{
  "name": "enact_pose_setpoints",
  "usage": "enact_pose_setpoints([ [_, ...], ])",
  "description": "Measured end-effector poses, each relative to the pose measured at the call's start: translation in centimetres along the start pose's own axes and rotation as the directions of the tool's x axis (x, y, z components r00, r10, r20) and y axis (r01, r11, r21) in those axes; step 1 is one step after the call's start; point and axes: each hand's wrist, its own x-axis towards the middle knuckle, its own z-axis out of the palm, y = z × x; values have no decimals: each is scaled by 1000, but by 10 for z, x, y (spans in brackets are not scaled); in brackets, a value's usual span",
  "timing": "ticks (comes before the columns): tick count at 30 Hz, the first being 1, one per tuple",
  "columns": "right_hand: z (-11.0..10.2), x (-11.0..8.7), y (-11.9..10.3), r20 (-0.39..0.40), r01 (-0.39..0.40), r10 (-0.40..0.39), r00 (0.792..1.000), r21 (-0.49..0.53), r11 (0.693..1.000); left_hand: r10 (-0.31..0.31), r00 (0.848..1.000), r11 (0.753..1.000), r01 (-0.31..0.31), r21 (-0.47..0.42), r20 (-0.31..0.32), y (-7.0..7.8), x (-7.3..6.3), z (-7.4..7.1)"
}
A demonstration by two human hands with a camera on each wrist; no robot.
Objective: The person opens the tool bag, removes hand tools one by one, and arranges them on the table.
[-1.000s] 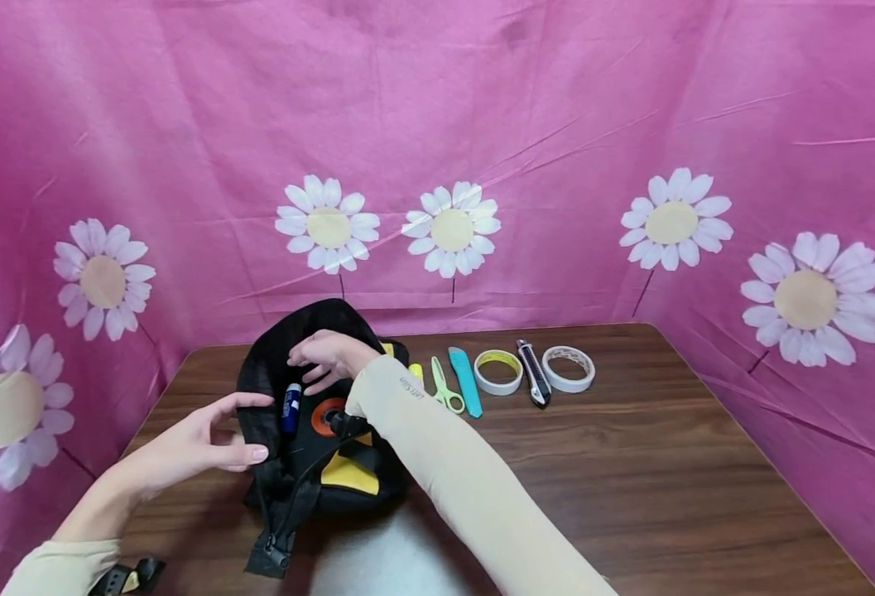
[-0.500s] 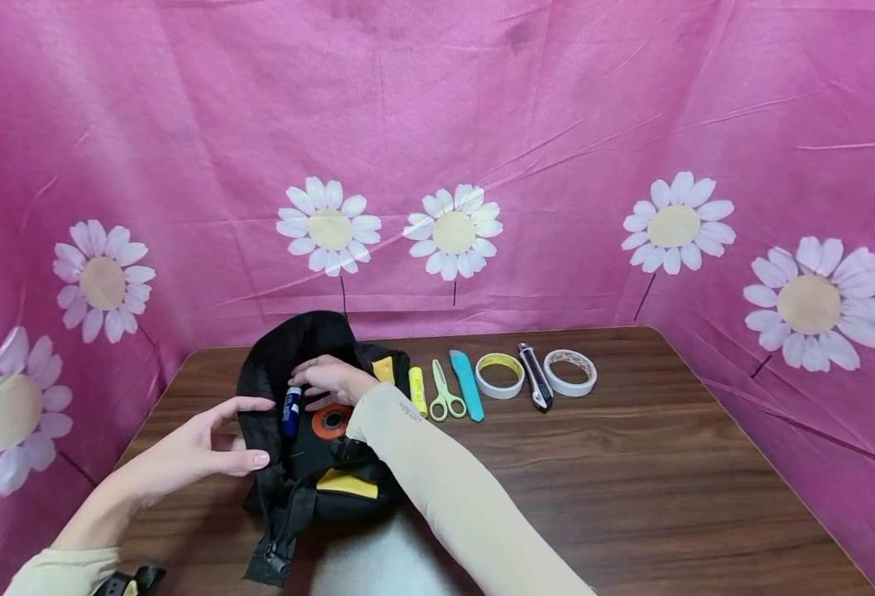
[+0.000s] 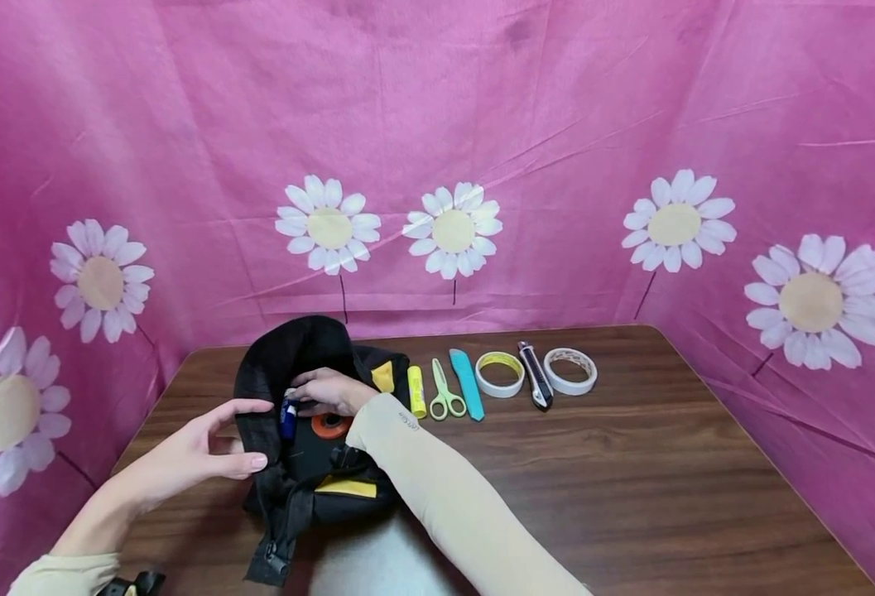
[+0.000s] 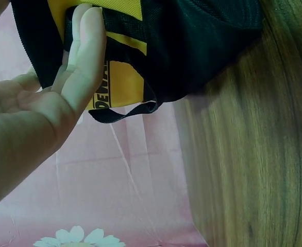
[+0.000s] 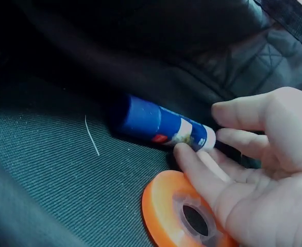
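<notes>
An open black-and-yellow tool bag (image 3: pixel 288 348) stands on the table's left side. My left hand (image 3: pixel 199 447) holds its left rim between thumb and fingers; in the left wrist view its fingers lie against the yellow-trimmed side. Inside the bag lies a blue glue stick (image 5: pixel 161 122) with a white end. My right hand (image 5: pixel 274 164) reaches in, its thumb and fingers spread around that white end, the thumb tip right at the tube's side and the index finger apart from it. An orange tape roll (image 5: pixel 164 206) lies below the thumb, partly covered by the hand.
Right of the bag, a row runs along the table's back: yellow tube (image 3: pixel 416 391), green scissors (image 3: pixel 446 405), turquoise cutter (image 3: pixel 467 385), white-and-yellow tape roll (image 3: pixel 500 391), black utility knife (image 3: pixel 534 374) and white tape roll (image 3: pixel 570 388). Pink flowered cloth (image 3: pixel 556 99) hangs behind.
My right hand has moved down and in to the glue stick's end. The bag's back flap has sunk a little, and the yellow tube shows fully. The left hand keeps its hold.
</notes>
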Motion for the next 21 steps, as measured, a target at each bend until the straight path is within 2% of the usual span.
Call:
enact_pose_setpoints([
  [2,-1,1,2,13,9,-9,1000,-37,999,-6,1000,1000,6,0,-3,0,0,-1],
  [5,0,1,3,17,25,-23,1000,-144,989,-12,1000,1000,12,-4,0,-1,0,-1],
  [13,4,-7,3,-19,86,-99,995,-359,929,-3,1000,1000,3,-13,8,-1,1,0],
  [16,4,-8,2,-9,100,-111,994,-371,923,3,1000,1000,-3,-18,10,-2,1,0],
  [21,3,-5,5,2,82,-86,996,-313,946,0,1000,1000,0,-26,5,-2,2,0],
])
